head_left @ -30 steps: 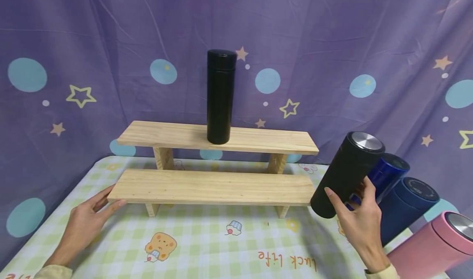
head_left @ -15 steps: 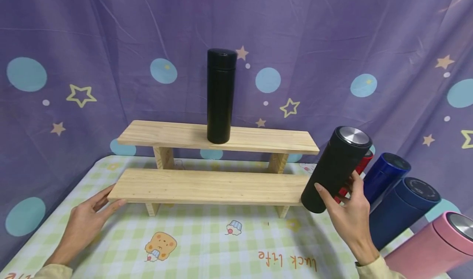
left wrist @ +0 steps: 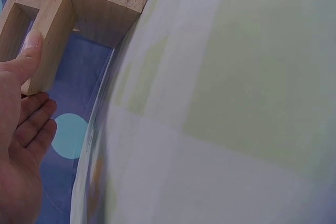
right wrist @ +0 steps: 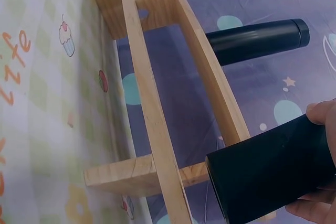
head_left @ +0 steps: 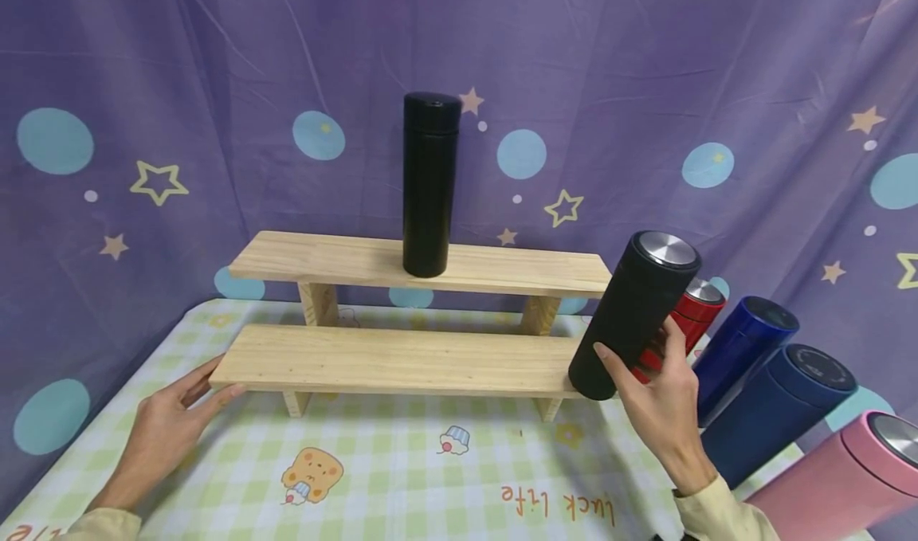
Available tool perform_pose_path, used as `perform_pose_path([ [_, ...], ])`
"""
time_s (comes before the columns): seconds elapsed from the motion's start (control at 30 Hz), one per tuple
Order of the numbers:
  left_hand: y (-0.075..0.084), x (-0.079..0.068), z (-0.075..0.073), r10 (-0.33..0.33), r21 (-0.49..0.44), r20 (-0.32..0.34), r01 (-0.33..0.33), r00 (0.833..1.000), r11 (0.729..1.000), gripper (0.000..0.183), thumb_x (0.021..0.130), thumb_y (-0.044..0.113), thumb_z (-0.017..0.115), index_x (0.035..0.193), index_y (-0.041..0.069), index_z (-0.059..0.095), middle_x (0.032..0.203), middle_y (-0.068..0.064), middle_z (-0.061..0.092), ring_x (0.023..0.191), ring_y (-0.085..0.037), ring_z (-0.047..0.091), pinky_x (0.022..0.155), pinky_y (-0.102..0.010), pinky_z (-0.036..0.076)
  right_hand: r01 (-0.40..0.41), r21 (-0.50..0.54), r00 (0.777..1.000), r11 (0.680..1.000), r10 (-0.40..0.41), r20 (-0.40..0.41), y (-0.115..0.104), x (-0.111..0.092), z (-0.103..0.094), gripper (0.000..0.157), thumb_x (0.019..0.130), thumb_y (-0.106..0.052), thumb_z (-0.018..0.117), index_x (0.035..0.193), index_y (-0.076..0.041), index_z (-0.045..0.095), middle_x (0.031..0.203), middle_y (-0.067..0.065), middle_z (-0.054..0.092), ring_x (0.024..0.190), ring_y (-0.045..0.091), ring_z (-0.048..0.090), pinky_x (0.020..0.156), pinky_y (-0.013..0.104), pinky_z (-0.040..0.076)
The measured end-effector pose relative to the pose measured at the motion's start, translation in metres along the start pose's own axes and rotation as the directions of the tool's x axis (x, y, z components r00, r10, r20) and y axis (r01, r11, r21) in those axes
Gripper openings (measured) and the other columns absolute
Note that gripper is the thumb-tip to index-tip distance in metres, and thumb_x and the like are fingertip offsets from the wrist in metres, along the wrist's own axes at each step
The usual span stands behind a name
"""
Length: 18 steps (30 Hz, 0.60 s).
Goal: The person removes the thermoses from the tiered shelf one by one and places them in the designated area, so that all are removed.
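Observation:
My right hand (head_left: 661, 405) grips a black thermos bottle (head_left: 631, 318) with a steel-topped lid. It leans, its base over the right end of the lower board of a two-tier wooden shelf (head_left: 402, 362); whether they touch I cannot tell. In the right wrist view the bottle's base (right wrist: 262, 174) points toward the shelf. Thumb and fingers of my left hand (head_left: 165, 425) hold the lower board's left front corner; the left wrist view shows the thumb (left wrist: 31, 51) on the board. Another black thermos bottle (head_left: 430, 190) stands upright on the upper board.
At the right stand a red bottle (head_left: 701, 311), a shiny blue bottle (head_left: 746, 354), a navy bottle (head_left: 782, 409) and a pink bottle (head_left: 839, 477). A checked cloth (head_left: 380, 461) covers the table. Behind hangs a purple curtain (head_left: 610, 71).
My right hand has carried the black thermos bottle leftward and slightly up toward the lower board, uncovering the red bottle behind it. My left hand has stayed on the shelf corner.

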<state>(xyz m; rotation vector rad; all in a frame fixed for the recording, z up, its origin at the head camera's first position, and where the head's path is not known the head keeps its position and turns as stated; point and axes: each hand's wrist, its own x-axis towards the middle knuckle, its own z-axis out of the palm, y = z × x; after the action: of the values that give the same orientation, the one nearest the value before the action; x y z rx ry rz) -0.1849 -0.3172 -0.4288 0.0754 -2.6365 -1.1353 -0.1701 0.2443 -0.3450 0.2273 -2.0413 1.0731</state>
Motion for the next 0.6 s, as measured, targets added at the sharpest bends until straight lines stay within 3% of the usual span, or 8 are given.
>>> perform_pose_path([
  [0.27,-0.001,0.0,0.0,0.01,-0.001,-0.012,-0.01,1.0,1.0,0.078,0.1,0.045,0.071,0.157,0.001,0.042,0.137,-0.034,0.054,0.123,-0.06,0.052,0.092,-0.071,0.046,0.016,0.002,1.0,1.0,-0.016,0.023,-0.006,0.005,0.01,0.082,0.083,-0.002,0.087,0.153,-0.005,0.045,0.126,0.018,0.066,0.099,0.001,0.062,0.074,0.006,0.051],
  [0.6,-0.001,0.0,0.0,0.017,-0.005,-0.013,-0.017,1.0,1.0,0.077,0.1,0.045,0.071,0.157,0.002,0.042,0.138,-0.034,0.054,0.124,-0.059,0.052,0.092,-0.07,0.047,0.058,0.093,0.996,0.994,-0.063,0.057,-0.018,0.015,0.024,0.08,0.083,-0.001,0.087,0.151,-0.004,0.045,0.127,0.014,0.066,0.107,0.007,0.065,0.084,0.01,0.054],
])
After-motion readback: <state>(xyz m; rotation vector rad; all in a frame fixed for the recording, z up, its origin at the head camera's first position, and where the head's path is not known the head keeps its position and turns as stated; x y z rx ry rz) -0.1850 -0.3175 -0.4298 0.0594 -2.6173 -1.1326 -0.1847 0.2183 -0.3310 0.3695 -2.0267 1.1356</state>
